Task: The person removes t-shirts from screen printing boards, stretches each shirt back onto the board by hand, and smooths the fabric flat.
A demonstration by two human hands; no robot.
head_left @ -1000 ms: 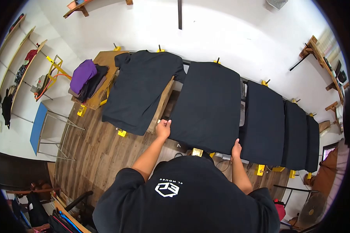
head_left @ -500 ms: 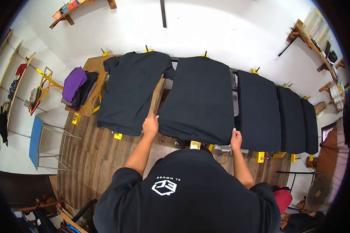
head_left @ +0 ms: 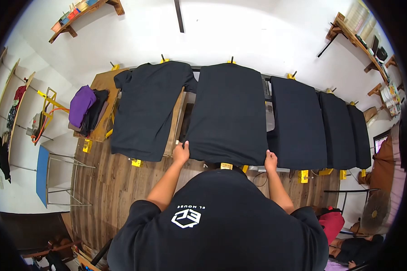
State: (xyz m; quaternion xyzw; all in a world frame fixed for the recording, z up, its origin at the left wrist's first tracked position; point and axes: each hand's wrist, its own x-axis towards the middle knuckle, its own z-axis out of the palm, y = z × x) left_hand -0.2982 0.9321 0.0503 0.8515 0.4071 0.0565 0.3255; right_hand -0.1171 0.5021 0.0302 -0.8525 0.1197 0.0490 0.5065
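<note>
A black shirt (head_left: 228, 113) lies stretched over the board in front of me. At its lower left corner is my left hand (head_left: 181, 153), fingers closed on the cloth edge. My right hand (head_left: 270, 161) pinches the lower right corner of the same shirt. To the left, another black shirt (head_left: 147, 110) lies loosely with its sleeves showing, and the wooden edge of a board (head_left: 174, 124) shows beside it. A further black-covered board (head_left: 297, 124) stands to the right.
Folded clothes, purple on top (head_left: 81, 106), lie on a wooden board (head_left: 105, 83) at the left. A blue-topped table (head_left: 42, 175) stands beyond. Yellow clamps (head_left: 136, 163) jut from the boards. A fan (head_left: 375, 212) and part of another person (head_left: 357, 250) are at the lower right.
The view has shifted, moving the boards left in the picture. My left hand has moved from the wooden board's edge to the shirt's lower left corner; the hem looks straighter than half a second ago.
</note>
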